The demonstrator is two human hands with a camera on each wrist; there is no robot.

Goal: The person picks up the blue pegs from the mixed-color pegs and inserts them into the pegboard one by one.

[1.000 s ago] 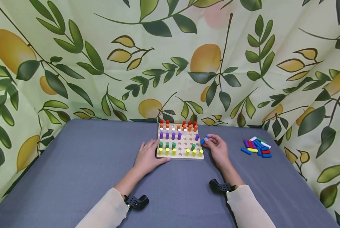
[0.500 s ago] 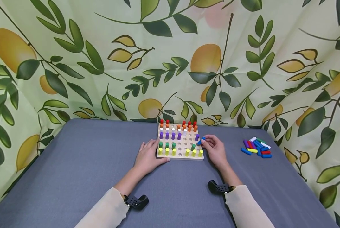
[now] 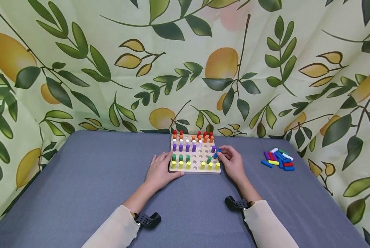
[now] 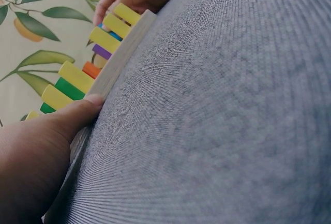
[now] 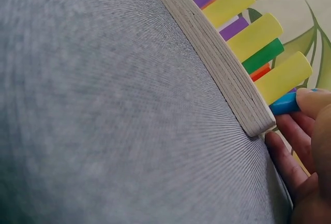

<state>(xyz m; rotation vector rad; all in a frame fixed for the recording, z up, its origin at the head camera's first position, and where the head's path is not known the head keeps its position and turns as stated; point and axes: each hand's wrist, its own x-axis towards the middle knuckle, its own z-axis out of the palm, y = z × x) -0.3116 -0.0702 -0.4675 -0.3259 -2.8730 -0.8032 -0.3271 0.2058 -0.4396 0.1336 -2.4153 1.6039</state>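
Note:
A wooden pegboard [image 3: 198, 171] with rows of coloured pegs lies on the table in the head view. My left hand [image 3: 160, 172] rests against its near left corner. In the left wrist view the straight thumb [image 4: 80, 113] lies along the board's front edge; the other fingers are mostly hidden there. My right hand [image 3: 232, 163] pinches a blue peg [image 3: 217, 153] between thumb and fingers at the board's right side. The blue peg [image 5: 285, 103] slants behind a yellow peg [image 5: 284, 79] in the right wrist view. Its lower end is hidden there, so I cannot tell whether it sits in a hole.
A loose pile of pegs [image 3: 278, 159], several of them blue, lies on the grey cloth [image 3: 185, 210] to the right of the board. Behind the table hangs a leaf-and-fruit patterned curtain [image 3: 185, 51]. Yellow pegs [image 3: 210, 166] stand along the board's near row.
My right hand has moved left with the blue peg, from beside the board to over its right edge, and the peg now tilts more upright. The left hand keeps its place.

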